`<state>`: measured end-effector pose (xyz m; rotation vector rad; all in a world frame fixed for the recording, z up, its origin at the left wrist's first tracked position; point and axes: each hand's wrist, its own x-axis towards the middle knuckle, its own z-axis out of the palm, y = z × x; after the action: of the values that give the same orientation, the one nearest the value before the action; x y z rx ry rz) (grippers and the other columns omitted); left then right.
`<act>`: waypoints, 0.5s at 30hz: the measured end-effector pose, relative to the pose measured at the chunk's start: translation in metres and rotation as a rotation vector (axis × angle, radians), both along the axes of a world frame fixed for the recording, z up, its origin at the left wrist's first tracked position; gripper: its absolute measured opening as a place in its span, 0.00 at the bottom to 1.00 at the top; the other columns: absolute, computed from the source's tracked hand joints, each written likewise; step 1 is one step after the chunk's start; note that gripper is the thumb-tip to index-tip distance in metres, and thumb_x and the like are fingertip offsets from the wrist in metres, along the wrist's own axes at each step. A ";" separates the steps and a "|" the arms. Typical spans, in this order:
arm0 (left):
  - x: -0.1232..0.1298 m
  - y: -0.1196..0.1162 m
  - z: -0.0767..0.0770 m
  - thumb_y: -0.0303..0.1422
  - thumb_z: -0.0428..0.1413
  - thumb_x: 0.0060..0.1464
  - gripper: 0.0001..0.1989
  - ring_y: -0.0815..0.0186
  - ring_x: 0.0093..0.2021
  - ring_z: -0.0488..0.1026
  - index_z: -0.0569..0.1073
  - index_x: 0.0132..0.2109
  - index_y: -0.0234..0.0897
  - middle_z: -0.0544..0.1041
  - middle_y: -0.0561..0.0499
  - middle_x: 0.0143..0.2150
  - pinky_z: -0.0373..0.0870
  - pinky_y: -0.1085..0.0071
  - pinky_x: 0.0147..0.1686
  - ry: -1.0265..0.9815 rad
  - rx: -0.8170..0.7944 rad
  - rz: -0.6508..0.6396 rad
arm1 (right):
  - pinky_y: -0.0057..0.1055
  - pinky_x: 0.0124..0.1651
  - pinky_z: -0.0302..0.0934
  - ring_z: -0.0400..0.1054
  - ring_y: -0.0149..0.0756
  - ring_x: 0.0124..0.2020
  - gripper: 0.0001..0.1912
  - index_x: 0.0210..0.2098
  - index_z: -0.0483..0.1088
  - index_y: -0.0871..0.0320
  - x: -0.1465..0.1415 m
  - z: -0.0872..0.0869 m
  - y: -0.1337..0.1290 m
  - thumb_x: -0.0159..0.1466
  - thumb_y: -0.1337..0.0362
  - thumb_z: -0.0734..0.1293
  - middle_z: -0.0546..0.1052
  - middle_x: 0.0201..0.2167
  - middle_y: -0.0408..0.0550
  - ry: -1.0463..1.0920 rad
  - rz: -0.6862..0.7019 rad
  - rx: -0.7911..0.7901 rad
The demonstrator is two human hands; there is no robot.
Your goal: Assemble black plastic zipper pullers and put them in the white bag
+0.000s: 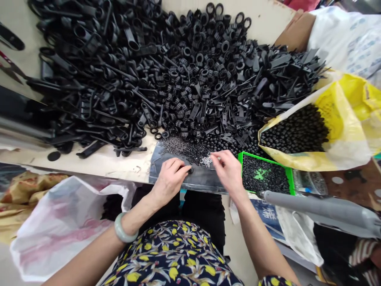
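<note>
My left fingers [181, 166] clamp a small black part [190, 171]; my right fingers [217, 157], pressed together, touch silver pins [206, 161] at their nine o'clock.

Bright, even indoor light with no clear source fills the view, leaving only soft shadows beneath the left hand [169, 182] and right hand [228, 171]. The yellow plastic bag [342, 119] shows pale glare, the black plastic parts [178, 79] carry small highlights, and wide-angle distortion bends the edges, with little blur
</note>
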<state>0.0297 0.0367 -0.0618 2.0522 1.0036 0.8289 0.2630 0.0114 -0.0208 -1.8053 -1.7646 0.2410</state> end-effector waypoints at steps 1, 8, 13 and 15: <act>0.004 0.001 0.003 0.27 0.56 0.62 0.17 0.46 0.58 0.70 0.81 0.54 0.47 0.79 0.45 0.51 0.59 0.48 0.60 0.016 0.034 0.007 | 0.31 0.43 0.66 0.74 0.33 0.37 0.11 0.46 0.78 0.55 0.009 0.003 0.005 0.74 0.60 0.64 0.80 0.42 0.47 -0.017 -0.066 -0.005; 0.055 0.047 0.044 0.29 0.53 0.65 0.14 0.49 0.52 0.69 0.80 0.52 0.42 0.79 0.42 0.47 0.57 0.49 0.55 0.111 0.231 -0.049 | 0.32 0.42 0.61 0.72 0.35 0.37 0.09 0.43 0.77 0.54 0.034 0.010 0.007 0.74 0.61 0.64 0.80 0.40 0.45 -0.206 -0.109 -0.089; 0.108 0.091 0.046 0.25 0.51 0.65 0.14 0.51 0.48 0.67 0.75 0.31 0.39 0.73 0.44 0.37 0.59 0.53 0.50 0.263 0.423 -0.159 | 0.34 0.44 0.59 0.70 0.38 0.41 0.10 0.41 0.77 0.54 0.031 0.006 -0.019 0.75 0.60 0.64 0.78 0.38 0.46 -0.325 0.029 -0.117; 0.117 0.097 0.042 0.24 0.50 0.66 0.15 0.51 0.49 0.67 0.73 0.31 0.38 0.73 0.43 0.39 0.60 0.54 0.49 0.403 0.512 -0.169 | 0.35 0.44 0.57 0.68 0.38 0.40 0.11 0.40 0.77 0.54 0.028 0.004 -0.024 0.75 0.59 0.65 0.77 0.37 0.46 -0.356 0.067 -0.154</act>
<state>0.1462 0.1332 -0.0196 2.7820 0.8619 0.6390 0.2907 -0.0126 -0.0170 -1.9962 -2.1038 0.0865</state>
